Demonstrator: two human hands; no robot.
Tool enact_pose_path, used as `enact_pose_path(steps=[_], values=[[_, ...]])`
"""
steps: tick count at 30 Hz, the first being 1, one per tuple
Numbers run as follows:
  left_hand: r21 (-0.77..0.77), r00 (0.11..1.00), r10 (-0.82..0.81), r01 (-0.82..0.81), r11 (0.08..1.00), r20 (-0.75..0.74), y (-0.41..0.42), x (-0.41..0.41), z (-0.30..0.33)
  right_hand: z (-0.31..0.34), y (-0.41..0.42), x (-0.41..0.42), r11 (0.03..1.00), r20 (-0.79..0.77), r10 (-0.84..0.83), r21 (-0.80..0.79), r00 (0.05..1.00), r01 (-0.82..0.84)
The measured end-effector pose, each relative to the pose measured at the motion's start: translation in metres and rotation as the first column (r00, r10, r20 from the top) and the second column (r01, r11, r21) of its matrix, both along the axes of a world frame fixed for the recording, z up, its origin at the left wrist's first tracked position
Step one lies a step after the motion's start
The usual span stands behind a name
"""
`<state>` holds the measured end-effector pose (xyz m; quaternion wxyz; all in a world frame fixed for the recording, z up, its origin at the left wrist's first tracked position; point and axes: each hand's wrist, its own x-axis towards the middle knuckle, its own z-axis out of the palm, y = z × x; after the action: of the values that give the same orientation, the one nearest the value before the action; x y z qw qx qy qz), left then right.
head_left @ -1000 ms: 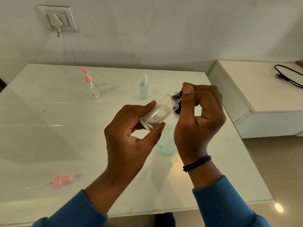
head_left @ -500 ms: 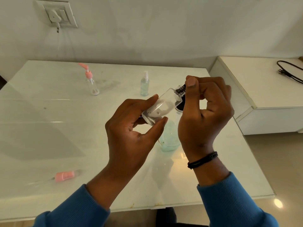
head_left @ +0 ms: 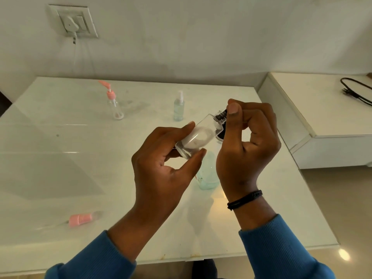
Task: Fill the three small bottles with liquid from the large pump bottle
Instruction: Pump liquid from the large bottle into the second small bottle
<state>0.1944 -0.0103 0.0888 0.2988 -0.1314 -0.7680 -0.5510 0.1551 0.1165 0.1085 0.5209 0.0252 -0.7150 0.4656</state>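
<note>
Above the near-right tabletop (head_left: pixel 60 178) | left hand (head_left: pixel 161 168) grips small clear plastic bottle (head_left: pixel 198 137), long axis tilted, neck far-right | right hand (head_left: pixel 247 146) fingers (head_left: pixel 233 109) pinch its black threaded cap (head_left: pixel 220 116) | pale-blue large bottle (head_left: pixel 207 178) stands just beneath.

table (head_left: pixel 60 158): glossy, smooth glass top, reflecting | small bottle (head_left: pixel 198 135): clear plastic, shiny | its cap (head_left: pixel 221 116): black, ribbed | pink cap (head_left: pixel 80 219): matt plastic | sleeve (head_left: pixel 281 252): blue ribbed knit cloth | wall (head_left: pixel 201 33): matt
</note>
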Motion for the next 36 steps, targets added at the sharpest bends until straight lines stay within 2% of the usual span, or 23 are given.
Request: enact_pose_path(steps=[36], values=[[0.006, 0.999, -0.015, 0.015, 1.000, -0.030, 0.000, 0.000, 0.002, 0.008, 0.005, 0.000, 0.999, 0.000, -0.002, 0.043, 1.000, 0.002]])
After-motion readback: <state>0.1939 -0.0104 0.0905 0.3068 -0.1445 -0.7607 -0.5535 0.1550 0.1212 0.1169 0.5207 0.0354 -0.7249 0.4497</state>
